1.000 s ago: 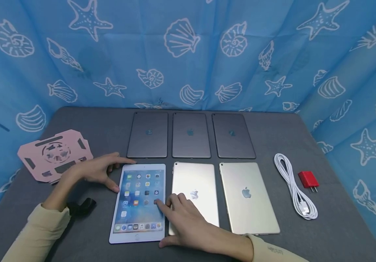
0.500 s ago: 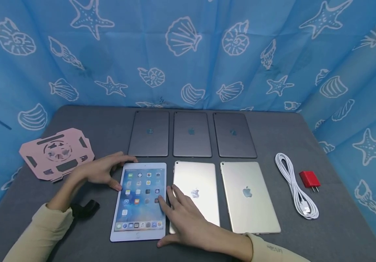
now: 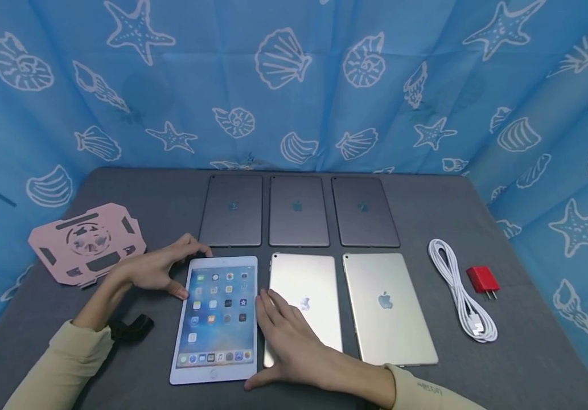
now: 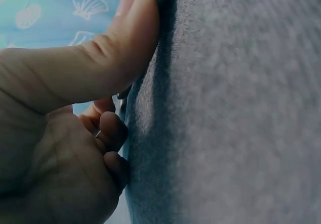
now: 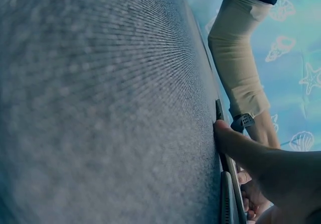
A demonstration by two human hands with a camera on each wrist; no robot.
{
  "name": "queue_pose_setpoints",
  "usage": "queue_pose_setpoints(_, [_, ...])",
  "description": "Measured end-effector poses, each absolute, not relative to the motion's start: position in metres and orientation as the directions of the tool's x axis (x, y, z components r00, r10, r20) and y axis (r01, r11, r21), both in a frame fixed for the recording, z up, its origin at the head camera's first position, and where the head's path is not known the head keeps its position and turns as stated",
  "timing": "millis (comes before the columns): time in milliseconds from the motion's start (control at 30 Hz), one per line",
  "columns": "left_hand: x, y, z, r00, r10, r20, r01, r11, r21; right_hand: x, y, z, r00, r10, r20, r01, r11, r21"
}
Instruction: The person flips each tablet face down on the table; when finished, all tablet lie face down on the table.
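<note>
A white tablet (image 3: 217, 319) lies face up on the grey table, its screen lit with rows of app icons. My left hand (image 3: 152, 267) is at its upper left: the thumb touches the left edge and the index finger reaches the top left corner. Seen from the left wrist, the thumb (image 4: 95, 68) lies close to the cloth, with other fingertips bent below it. My right hand (image 3: 294, 347) rests along the right edge with fingers extended, thumb near the lower right corner. It partly covers a silver tablet (image 3: 306, 279) lying face down.
Another silver tablet (image 3: 388, 319) lies face down to the right. Three dark grey tablets (image 3: 299, 222) form a row behind. A pink stand (image 3: 89, 242) is at the left; a coiled white cable (image 3: 457, 290) and red charger (image 3: 482, 280) are at the right.
My right index finger has moved off the screen to the tablet's right edge. The white tablet has shifted very slightly left and toward me. My left hand stays at the corner.
</note>
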State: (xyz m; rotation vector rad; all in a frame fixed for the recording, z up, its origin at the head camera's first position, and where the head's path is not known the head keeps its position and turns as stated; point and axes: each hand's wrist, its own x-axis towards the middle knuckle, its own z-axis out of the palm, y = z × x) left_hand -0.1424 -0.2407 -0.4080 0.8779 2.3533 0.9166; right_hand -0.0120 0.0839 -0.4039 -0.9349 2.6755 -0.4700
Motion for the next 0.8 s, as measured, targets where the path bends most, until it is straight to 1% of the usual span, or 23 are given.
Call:
queue_pose_setpoints(200, [-0.142,-0.242,-0.410,-0.686,0.707,-0.173,0.395,0.561,0.728,-0.015,0.083,-0.406,-0.761,-0.632,-0.147,-0.478,0.699,-0.532])
queue_pose_setpoints(267, [-0.142,-0.242,-0.410,-0.688,0.706,-0.167,0.396,0.558,0.729,-0.018,0.084,-0.406,-0.756,-0.640,-0.140,-0.450,0.662,-0.599])
queue_pose_setpoints(333, [-0.141,-0.242,-0.411,-0.692,0.704,-0.163,0.393,0.556,0.732,-0.021,0.086,-0.405,-0.744,-0.655,-0.129,-0.419,0.609,-0.674])
queue_pose_setpoints(433, [-0.140,-0.241,-0.412,-0.704,0.693,-0.155,0.390,0.561,0.730,-0.024,0.089,-0.402,-0.718,-0.687,-0.107,-0.349,0.489,-0.799])
queue_pose_setpoints(533, [-0.140,-0.238,-0.414,-0.724,0.673,-0.148,0.385,0.573,0.723,-0.026,0.093,-0.400,-0.698,-0.710,-0.088,-0.268,0.374,-0.888])
queue_pose_setpoints(600, [-0.140,-0.235,-0.415,-0.735,0.663,-0.141,0.379,0.574,0.726,-0.027,0.094,-0.399,-0.694,-0.716,-0.070,-0.244,0.326,-0.913])
queue_pose_setpoints(667, [-0.141,-0.232,-0.416,-0.740,0.659,-0.136,0.371,0.569,0.734,-0.028,0.096,-0.398,-0.691,-0.722,-0.041,-0.246,0.287,-0.926])
queue_pose_setpoints(800, [-0.142,-0.227,-0.417,-0.748,0.651,-0.133,0.352,0.558,0.751,-0.027,0.100,-0.395,-0.700,-0.714,-0.018,-0.253,0.271,-0.929])
